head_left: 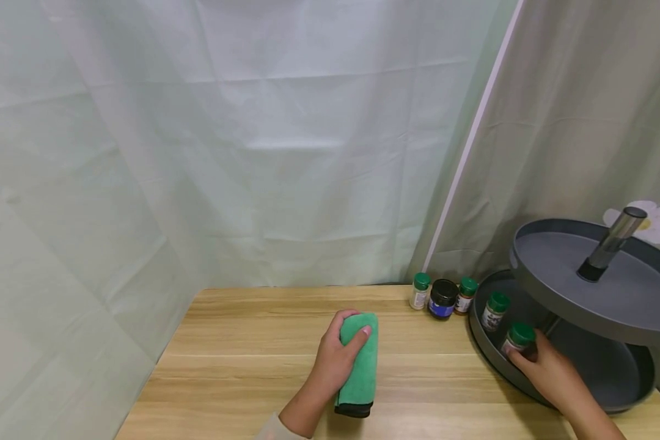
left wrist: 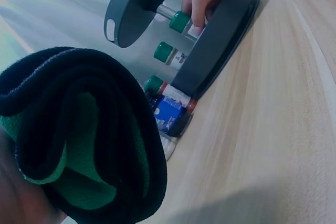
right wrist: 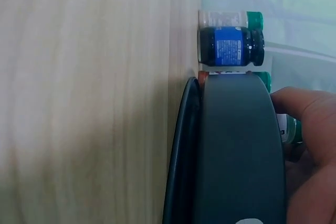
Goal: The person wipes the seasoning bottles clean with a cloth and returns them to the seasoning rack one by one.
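Note:
My left hand (head_left: 334, 360) grips a folded green cloth (head_left: 360, 360) with black edging, the thumb lying across its top. In the left wrist view the rolled end of the cloth (left wrist: 89, 129) fills the near left. My right hand (head_left: 552, 370) reaches into the lower tier of a grey two-tier turntable tray (head_left: 605, 373) and holds a green-capped spice jar (head_left: 521, 335) between thumb and fingers. Another green-capped spice jar (head_left: 495, 311) stands just behind it in the same tier. The right wrist view shows the tray wall (right wrist: 239, 150) hiding most of the held jar.
Left of the tray, at the table's back edge, stand two green-capped jars (head_left: 420, 291) (head_left: 465, 296) with a black-lidded dark jar (head_left: 442, 299) between them. The upper tier (head_left: 561, 250) overhangs the lower one, around a metal post (head_left: 613, 241). Curtains (head_left: 308, 153) hang behind the wooden table (head_left: 242, 348).

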### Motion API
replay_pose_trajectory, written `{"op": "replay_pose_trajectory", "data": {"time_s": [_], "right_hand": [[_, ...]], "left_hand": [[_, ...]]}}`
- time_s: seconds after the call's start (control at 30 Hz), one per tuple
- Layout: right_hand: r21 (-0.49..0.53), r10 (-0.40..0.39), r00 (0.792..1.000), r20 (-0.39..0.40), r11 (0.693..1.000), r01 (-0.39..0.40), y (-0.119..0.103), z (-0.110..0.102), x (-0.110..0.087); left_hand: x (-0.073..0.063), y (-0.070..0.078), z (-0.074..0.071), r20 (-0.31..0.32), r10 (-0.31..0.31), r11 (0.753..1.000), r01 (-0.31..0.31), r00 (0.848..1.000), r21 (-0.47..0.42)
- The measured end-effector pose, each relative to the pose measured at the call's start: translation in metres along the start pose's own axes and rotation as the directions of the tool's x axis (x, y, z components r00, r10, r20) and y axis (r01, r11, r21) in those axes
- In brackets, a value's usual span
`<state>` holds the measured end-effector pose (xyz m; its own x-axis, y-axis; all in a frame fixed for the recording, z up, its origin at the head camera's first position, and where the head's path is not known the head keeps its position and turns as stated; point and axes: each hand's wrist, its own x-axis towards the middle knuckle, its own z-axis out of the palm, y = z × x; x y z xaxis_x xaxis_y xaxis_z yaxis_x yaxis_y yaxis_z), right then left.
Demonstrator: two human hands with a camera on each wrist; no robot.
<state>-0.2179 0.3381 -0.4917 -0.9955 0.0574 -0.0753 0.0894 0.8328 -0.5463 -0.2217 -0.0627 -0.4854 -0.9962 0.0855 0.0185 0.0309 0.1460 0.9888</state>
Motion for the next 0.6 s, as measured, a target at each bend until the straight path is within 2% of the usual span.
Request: {"op": "replay_pose_trajectory", "data": {"time_s": [0.6], "right_hand": [[0.096, 0.016, 1.0, 0.007, 0.995, -0.017, -0.012, 0.006, 0.014]], "left_hand": [[-0.001, 0.002, 0.0, -0.003, 0.003, 1.0, -0.003, 1.0, 0.0]]}}
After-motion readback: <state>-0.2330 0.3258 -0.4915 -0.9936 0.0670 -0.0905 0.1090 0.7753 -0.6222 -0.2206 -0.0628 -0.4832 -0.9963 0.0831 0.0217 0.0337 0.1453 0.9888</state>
